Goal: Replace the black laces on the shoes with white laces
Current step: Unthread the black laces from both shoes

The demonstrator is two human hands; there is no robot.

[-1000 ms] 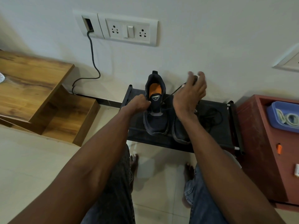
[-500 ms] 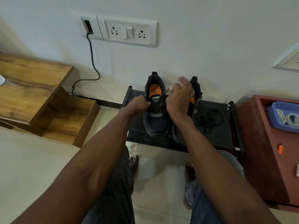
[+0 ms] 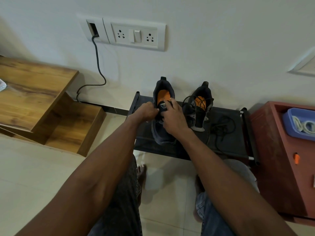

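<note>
1. Head view: two dark sneakers with orange insoles stand side by side on a low black shoe rack (image 3: 228,142) against the white wall, at about 12 o'clock from the person's knees.
2. The left hand (image 3: 144,111) is clenched on the left edge of the left sneaker (image 3: 162,132), near its tongue.
3. The right hand (image 3: 173,117) lies over the same shoe's tongue area with curled fingers; whether it pinches a lace there I cannot tell.
4. The right sneaker (image 3: 200,109) stands just beside it at 3 o'clock, untouched, with a black lace (image 3: 221,128) loose across its opening and trailing in loops onto the rack.
5. At 3 o'clock from the rack stands a reddish-brown cabinet (image 3: 276,150); a blue tray (image 3: 289,126) on top holds coiled white laces (image 3: 301,124).
6. At 9 o'clock are stepped wooden shelves (image 3: 39,92); a dark cable (image 3: 98,65) hangs from the wall socket panel (image 3: 134,34) above.
</note>
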